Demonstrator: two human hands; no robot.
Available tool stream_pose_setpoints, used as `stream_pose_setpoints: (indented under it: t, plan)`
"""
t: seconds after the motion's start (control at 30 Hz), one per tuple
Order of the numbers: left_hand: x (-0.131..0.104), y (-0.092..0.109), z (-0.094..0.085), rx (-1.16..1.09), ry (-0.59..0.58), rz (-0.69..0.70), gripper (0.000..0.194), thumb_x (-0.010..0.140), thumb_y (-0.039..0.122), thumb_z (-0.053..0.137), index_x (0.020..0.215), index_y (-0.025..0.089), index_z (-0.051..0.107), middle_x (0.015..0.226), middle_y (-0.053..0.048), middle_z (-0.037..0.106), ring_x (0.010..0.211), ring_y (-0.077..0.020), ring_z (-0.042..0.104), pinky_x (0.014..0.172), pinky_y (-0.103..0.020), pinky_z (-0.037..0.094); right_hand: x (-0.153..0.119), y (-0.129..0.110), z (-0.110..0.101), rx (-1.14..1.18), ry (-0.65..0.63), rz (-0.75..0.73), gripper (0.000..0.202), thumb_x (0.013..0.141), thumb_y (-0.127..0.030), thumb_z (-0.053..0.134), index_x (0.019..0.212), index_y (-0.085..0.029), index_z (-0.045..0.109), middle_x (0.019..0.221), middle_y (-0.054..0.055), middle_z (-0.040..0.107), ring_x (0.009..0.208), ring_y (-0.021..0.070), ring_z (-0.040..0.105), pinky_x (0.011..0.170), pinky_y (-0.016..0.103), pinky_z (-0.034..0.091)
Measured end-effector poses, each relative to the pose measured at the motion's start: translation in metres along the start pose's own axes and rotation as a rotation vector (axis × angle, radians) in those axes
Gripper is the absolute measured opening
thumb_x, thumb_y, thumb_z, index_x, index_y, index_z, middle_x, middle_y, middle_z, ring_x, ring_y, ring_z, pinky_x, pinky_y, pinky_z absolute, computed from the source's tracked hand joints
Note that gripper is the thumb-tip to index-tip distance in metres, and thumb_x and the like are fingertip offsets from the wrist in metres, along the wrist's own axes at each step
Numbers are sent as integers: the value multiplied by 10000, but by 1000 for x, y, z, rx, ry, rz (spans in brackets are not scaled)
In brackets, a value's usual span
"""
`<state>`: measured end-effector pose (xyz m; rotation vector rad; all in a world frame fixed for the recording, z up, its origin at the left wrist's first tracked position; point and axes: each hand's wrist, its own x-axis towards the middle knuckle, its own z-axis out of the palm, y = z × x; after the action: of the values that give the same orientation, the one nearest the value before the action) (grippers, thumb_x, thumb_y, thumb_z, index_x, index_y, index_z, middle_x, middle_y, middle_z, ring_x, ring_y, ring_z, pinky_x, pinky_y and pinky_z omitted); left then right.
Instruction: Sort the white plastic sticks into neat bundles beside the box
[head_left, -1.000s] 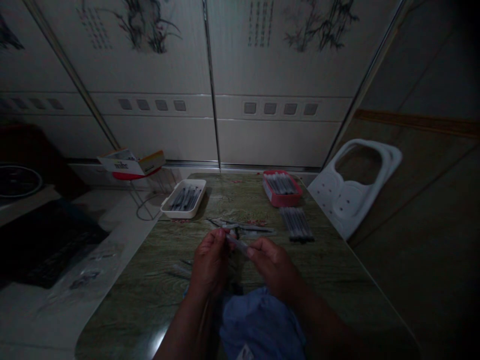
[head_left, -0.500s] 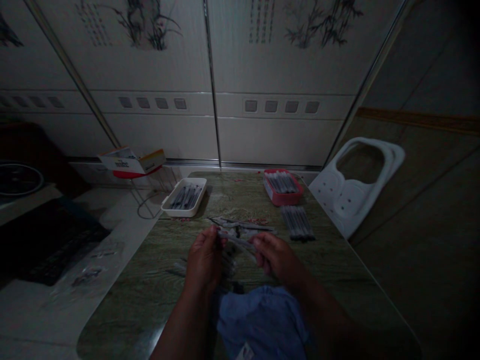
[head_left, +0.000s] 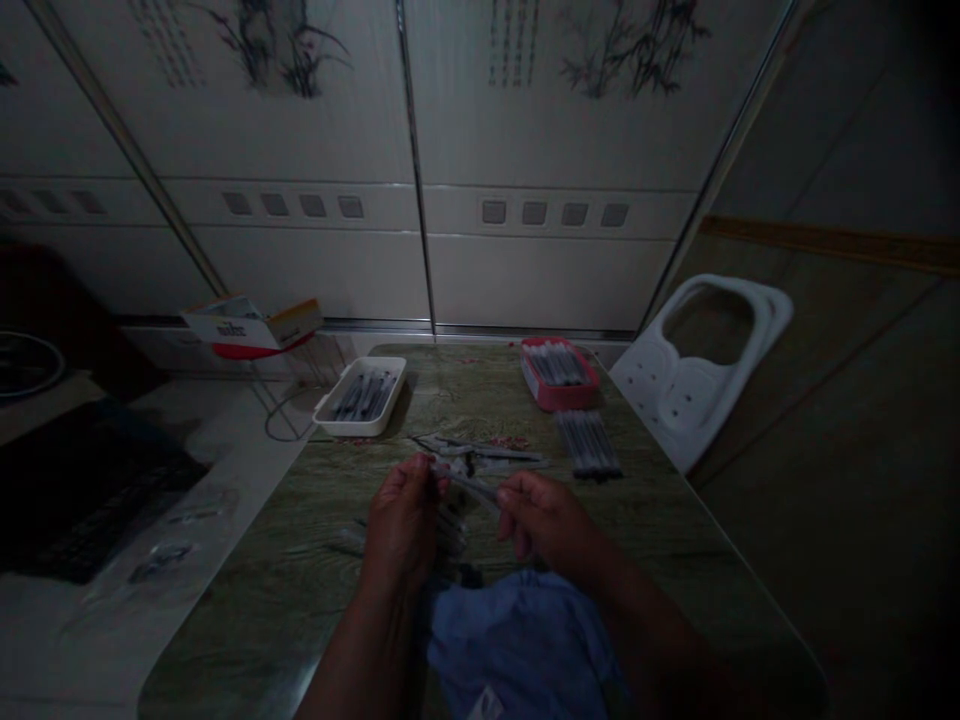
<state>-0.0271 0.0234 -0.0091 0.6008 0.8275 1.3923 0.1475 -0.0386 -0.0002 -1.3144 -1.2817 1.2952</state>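
Note:
Between my two hands, over the near middle of the table, lies a slim pen with what looks like clear plastic around it. My left hand is closed in a pinch at its left end. At the right end, the fingertips of my right hand grip it. Just beyond my hands are loose pens and clear wrappers. More pens lie partly hidden behind my left hand. The dim light hides finer details.
A white tray holding pens stands at the left. On the right, a pink-red box holds more, with a row of pens before it. Blue cloth lies nearest me. A white folding chair leans beside the table.
The view has turned slightly right, shifting everything a little left. My right hand has slid slightly along the pen; both hands still hold it.

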Motion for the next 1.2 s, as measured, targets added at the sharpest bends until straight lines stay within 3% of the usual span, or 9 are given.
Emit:
stream_pose_setpoints:
  t: [0.23, 0.5, 0.8, 1.2]
  plan:
    - [6, -2, -5, -30, 42, 12, 292, 727, 335, 839, 873, 143, 674, 780, -2, 674, 676, -89, 617, 666, -198, 504, 7, 8, -5, 179, -10, 97, 438, 933, -595, 466, 1021, -177, 561, 743, 26, 703, 511, 129, 627, 454, 228, 425]
    - [10, 0, -11, -12, 84, 9, 313, 732, 355, 837, 893, 147, 668, 765, 6, 654, 669, -91, 610, 646, -193, 500, 4, 0, -14, 34, 58, 62, 222, 851, -326, 621, 1018, -183, 589, 787, 12, 705, 627, 131, 664, 551, 233, 475]
    - [9, -3, -9, -4, 47, 6, 325, 723, 361, 837, 910, 146, 681, 814, -25, 693, 689, -100, 630, 672, -208, 505, 2, 1, -5, -57, 104, 12, 212, 921, -380, 536, 850, -186, 584, 669, -27, 645, 495, 88, 577, 478, 207, 397]
    - [5, -1, -4, 91, 50, 67, 318, 711, 336, 845, 896, 171, 646, 837, 1, 673, 729, -101, 616, 721, -225, 495, 1, 3, -2, -58, 76, 24, 249, 949, -404, 500, 824, -194, 549, 610, -37, 629, 439, 88, 550, 432, 192, 372]
